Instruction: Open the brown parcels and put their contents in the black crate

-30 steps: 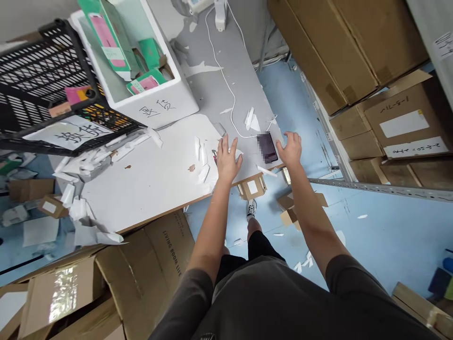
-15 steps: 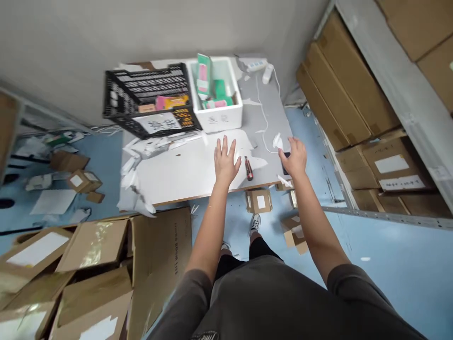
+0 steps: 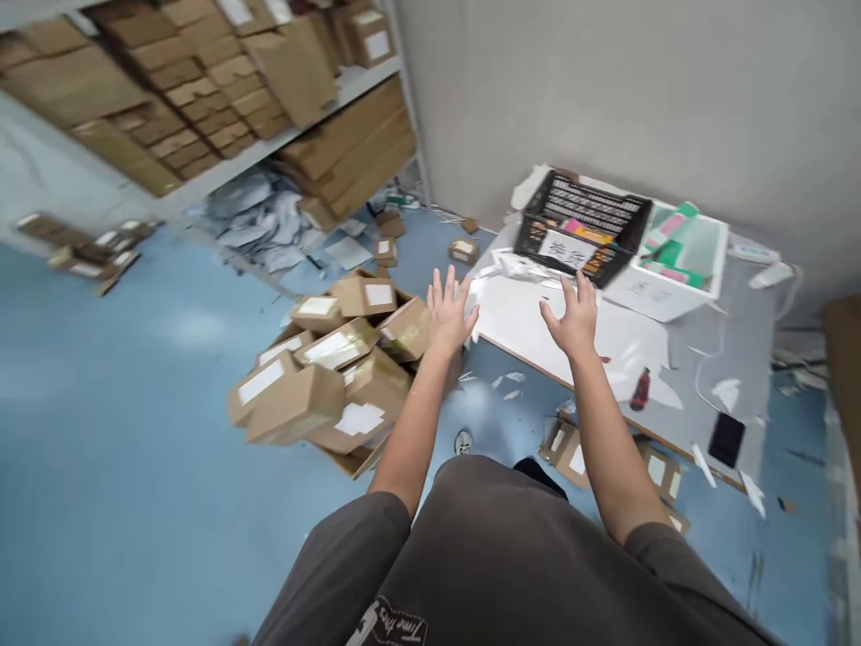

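Observation:
My left hand (image 3: 449, 311) is raised in the air with its fingers spread, holding nothing, above the right edge of a pile of small brown cardboard boxes (image 3: 336, 368) with white labels. My right hand (image 3: 573, 317) is also open and empty, fingers apart, over the near left part of the low white table (image 3: 517, 314). A red-handled cutter (image 3: 639, 388) and a dark phone (image 3: 727, 438) lie further right on the table, away from both hands.
A black crate (image 3: 579, 222) and a white foam box (image 3: 679, 260) with green and pink packs stand at the table's far side. Paper scraps litter the table and blue floor. Shelves of brown cartons (image 3: 202, 81) line the left wall. Flat boxes (image 3: 571, 453) lie under the table.
The view has swung left, away from the phone and cutter. Both hands have lifted off the table and now hang open in the air toward the pile of boxes.

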`<state>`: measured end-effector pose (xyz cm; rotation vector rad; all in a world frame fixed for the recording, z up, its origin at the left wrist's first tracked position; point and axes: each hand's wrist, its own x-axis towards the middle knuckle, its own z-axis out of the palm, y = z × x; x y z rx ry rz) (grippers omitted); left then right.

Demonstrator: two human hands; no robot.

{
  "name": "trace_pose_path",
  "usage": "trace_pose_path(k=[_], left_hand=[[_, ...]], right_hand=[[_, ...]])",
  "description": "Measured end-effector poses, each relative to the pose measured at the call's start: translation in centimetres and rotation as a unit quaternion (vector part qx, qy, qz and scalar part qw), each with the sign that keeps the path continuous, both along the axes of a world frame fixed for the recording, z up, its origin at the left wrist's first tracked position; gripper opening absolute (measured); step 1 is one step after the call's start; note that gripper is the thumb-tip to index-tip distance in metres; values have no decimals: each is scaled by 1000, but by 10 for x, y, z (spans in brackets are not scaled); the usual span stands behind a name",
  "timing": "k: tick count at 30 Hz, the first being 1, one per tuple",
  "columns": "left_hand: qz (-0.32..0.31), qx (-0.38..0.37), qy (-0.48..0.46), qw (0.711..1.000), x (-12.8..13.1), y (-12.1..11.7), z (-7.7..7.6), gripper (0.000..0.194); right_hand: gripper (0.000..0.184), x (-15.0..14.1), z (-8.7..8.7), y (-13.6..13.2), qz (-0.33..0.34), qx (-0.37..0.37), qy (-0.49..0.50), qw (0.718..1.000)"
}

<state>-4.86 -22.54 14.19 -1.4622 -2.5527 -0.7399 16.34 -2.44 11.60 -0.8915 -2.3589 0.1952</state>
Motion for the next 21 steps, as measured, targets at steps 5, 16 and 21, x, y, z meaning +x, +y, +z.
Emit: trace_pose_path(k=[5,16,21], left_hand=[[176,2,-9,984,-76,-126,2,76],[520,-2,-91,849,-72,-351,-28,74],[576,8,-139,806,-51,-394,-54,79]], right_hand=[[71,-138,5,-63,160,11,-11,987],[71,-330,-8,-240,481,-37,-61,874],[70,-340,-20,-298,560,-58,-102,820]])
